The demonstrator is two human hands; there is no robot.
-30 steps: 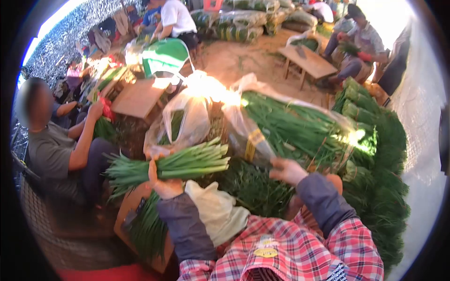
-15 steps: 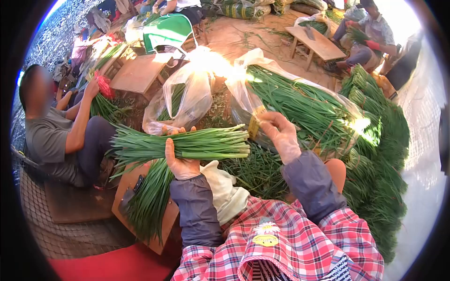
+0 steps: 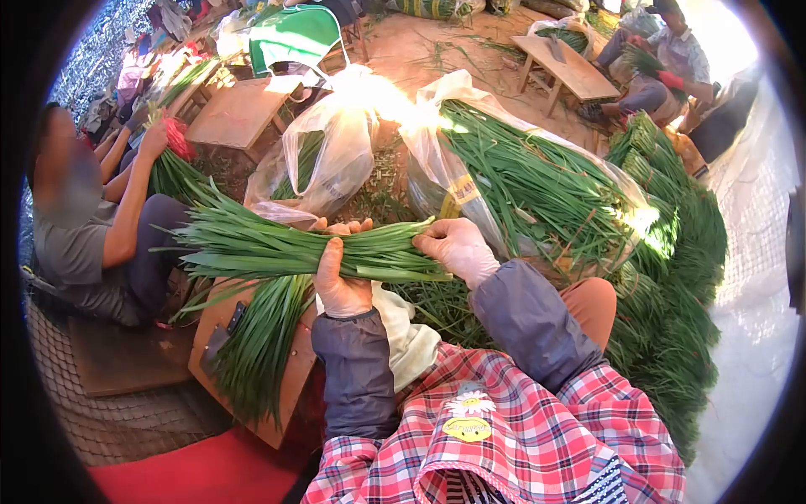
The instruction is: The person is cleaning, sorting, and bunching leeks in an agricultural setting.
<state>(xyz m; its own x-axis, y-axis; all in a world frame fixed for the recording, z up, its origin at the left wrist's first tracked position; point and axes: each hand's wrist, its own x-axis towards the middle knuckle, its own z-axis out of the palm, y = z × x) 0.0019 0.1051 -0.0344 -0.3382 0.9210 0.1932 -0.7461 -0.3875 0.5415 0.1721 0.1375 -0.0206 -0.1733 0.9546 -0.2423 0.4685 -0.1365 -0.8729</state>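
A bunch of garlic chives lies level across my left hand, whose fingers and thumb are wrapped round it. The leafy tips spread to the left and the pale cut ends point right. At those ends my right hand, in a thin clear glove, pinches some stalks between thumb and fingertips. Below, more chives lie over a wooden board, partly covering a knife. Beyond my right hand is an open plastic bag with loose chives spilling from it.
Stacked chive bundles line the right side. Another clear bag stands ahead. A person sits close on the left with red-tied chives; another person sits at the far right by a low wooden table. A green chair stands behind.
My right hand has moved left and down from beside the bag onto the cut ends of the bunch. The left hand still grips the bunch.
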